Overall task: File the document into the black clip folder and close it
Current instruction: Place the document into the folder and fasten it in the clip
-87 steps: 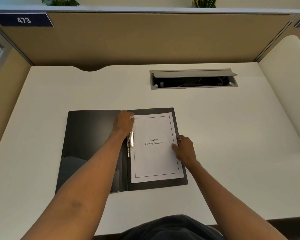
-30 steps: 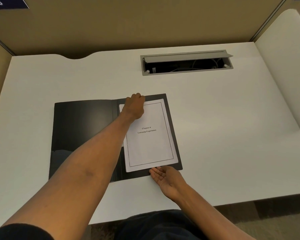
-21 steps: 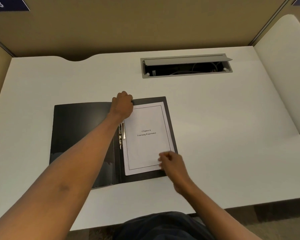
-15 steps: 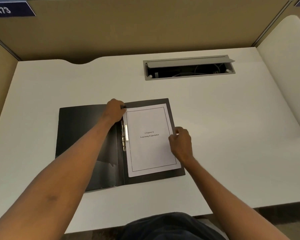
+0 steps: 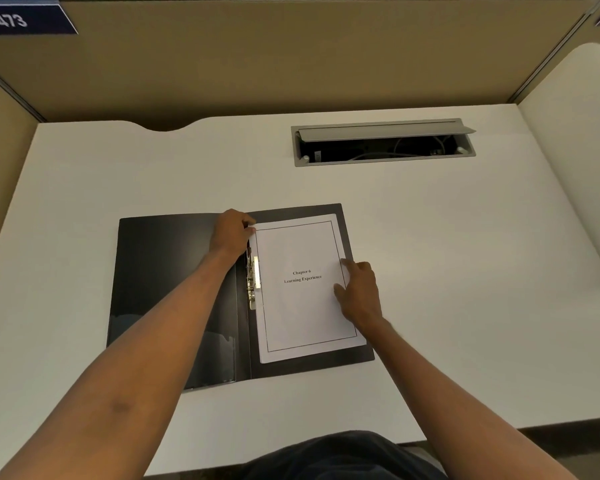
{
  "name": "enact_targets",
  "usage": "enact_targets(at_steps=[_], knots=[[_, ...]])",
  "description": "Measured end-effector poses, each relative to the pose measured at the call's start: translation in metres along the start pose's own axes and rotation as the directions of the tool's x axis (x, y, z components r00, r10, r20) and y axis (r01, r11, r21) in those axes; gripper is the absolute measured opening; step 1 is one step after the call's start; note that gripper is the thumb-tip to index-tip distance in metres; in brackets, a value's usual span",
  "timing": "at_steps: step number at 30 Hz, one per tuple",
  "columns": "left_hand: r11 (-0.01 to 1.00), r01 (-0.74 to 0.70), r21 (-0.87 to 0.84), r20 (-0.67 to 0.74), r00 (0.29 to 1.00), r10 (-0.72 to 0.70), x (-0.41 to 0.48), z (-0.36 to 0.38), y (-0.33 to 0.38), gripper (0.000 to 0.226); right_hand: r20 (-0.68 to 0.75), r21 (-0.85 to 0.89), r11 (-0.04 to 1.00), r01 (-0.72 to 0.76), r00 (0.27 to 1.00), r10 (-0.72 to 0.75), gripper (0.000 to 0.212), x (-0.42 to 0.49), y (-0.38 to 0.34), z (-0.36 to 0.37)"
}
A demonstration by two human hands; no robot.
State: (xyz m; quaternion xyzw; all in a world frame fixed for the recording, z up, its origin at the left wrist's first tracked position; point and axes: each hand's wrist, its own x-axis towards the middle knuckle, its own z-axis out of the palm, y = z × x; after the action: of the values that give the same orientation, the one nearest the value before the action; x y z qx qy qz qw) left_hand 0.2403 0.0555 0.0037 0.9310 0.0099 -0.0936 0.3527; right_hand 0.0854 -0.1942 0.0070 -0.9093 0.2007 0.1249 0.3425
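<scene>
Nearest the camera, both bare forearms reach out over the white desk (image 5: pixel 465 258) to the black clip folder (image 5: pixel 167 278), which lies open and flat. The right hand (image 5: pixel 359 294) rests on the document's right margin, fingers curled loosely and fingertips pressing down on the paper rather than clasping it. Under and to the left of that hand lies the document (image 5: pixel 302 306), a white sheet headed "Chapter 6 Learning Experience", on the folder's right half. Just left of the sheet, along the spine, stands the metal clip (image 5: pixel 253 282); whether it is raised or pressed down on the paper cannot be told. Above the clip, the left hand (image 5: pixel 231 233) is curled at the sheet's top left corner, seemingly pinching it. Well beyond both hands, an open cable tray (image 5: pixel 383 142) is set into the desk.
</scene>
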Motion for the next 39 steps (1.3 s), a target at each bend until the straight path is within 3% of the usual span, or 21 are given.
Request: enact_targets(at_steps=[6,13,16,19,22,26,31,35,39], knots=[[1.0,0.03,-0.007,-0.005,1.0,-0.03,-0.002,-0.001,0.003,0.023,0.046,-0.162,0.983,0.082,0.996,-0.075,0.073,-0.004,0.005,0.009],[0.999,0.046,-0.003,-0.025,0.999,-0.046,-0.01,-0.008,0.001,0.025,0.048,-0.28,0.955,0.1,0.995,-0.09,0.074,-0.006,0.0,0.014],[0.978,0.187,-0.092,-0.069,0.979,-0.193,-0.019,-0.012,-0.001,0.013,0.038,-0.3,0.949,0.098,0.995,-0.091,0.072,-0.005,-0.002,0.015],[0.914,0.352,-0.202,0.0,0.933,-0.359,-0.029,-0.011,-0.007,0.038,0.034,-0.322,0.942,0.097,0.995,-0.091,0.072,-0.006,-0.004,0.015],[0.871,0.418,-0.258,0.062,0.907,-0.417,-0.038,-0.008,-0.006,0.045,0.026,-0.327,0.939,0.107,0.994,-0.105,0.071,-0.009,-0.006,0.014],[0.854,0.437,-0.282,0.091,0.898,-0.43,-0.043,-0.007,-0.001,0.042,0.001,-0.292,0.952,0.094,0.995,-0.098,0.07,-0.006,-0.004,0.019],[0.826,0.462,-0.323,0.103,0.885,-0.455,-0.048,-0.012,0.002,0.029,-0.007,-0.173,0.983,0.068,0.998,-0.07,0.046,-0.002,0.0,0.023],[0.796,0.457,-0.397,0.099,0.883,-0.458,-0.058,-0.018,0.006,0.018,-0.011,-0.214,0.973,0.091,0.995,-0.095,0.067,-0.003,0.0,0.024],[0.76,0.412,-0.503,0.089,0.899,-0.429,-0.076,-0.02,0.008,0.018,-0.002,-0.248,0.966,0.07,0.997,-0.072,0.067,-0.003,-0.004,0.022]])
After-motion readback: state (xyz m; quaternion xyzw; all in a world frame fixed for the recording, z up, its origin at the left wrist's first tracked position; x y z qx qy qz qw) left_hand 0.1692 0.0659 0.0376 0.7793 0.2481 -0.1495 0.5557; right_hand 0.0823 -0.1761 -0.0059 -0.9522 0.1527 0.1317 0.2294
